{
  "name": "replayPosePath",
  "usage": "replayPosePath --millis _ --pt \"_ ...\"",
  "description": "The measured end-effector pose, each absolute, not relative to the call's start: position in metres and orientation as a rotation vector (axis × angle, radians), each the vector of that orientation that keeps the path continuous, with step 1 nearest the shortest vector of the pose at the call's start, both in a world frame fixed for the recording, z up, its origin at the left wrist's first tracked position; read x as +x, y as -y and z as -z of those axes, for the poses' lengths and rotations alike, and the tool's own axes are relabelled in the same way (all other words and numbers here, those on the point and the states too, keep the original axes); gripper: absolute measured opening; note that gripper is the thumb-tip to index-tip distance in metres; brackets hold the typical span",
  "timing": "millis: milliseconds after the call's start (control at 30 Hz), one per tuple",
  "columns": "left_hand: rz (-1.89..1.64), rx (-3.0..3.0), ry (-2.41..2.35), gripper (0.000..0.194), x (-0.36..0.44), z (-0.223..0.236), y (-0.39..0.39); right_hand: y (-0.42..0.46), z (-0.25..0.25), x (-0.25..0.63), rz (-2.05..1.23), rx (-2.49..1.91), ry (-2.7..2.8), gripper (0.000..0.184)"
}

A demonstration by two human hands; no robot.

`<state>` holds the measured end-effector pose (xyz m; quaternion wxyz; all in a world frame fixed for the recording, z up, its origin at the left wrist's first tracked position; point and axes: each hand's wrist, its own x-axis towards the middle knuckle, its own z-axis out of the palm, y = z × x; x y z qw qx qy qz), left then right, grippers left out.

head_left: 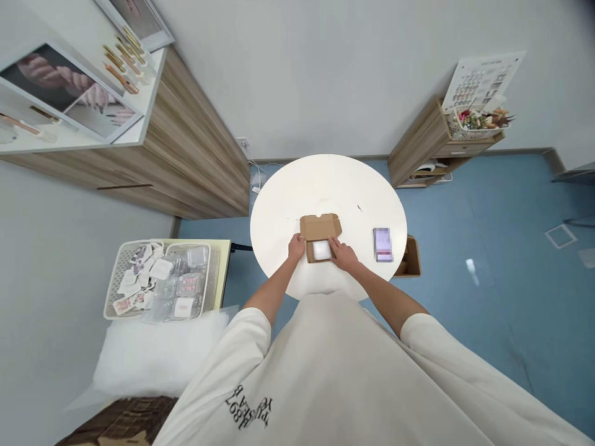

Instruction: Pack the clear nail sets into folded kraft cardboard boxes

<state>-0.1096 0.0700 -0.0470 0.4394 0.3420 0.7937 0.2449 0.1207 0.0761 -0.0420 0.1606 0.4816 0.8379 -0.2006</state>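
Note:
A small brown cardboard box (320,228) lies on the round white table in front of me, its lid folded back away from me. Inside the tray sits a white, translucent-looking packet (321,250); what it contains I cannot make out. My left hand (296,246) is closed at the box's left edge, near the lid hinge. On the other side my right hand (344,254) grips the right wall, with its fingers reaching over the rim beside the packet.
A phone with a blurred screen (383,244) rests at the right of the white table (274,210). Below it stands an open carton (413,257). At left, white baskets (111,285) hold cards and clear cases beside white wrapping sheets (158,353). Wooden cabinets (199,136) line the wall.

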Motion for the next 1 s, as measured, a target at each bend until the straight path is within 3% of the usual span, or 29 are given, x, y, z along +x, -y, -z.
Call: replayPosePath --millis 600,1000 --pt "-0.512 0.817 -1.987 0.042 -0.126 0.055 -0.090 -0.075 0.035 0.123 0.802 1.487 -2.335 0.089" --pt "-0.632 0.663 -1.914 0.027 -0.123 0.060 -0.131 -0.111 0.045 0.117 1.361 2.133 -1.964 0.075"
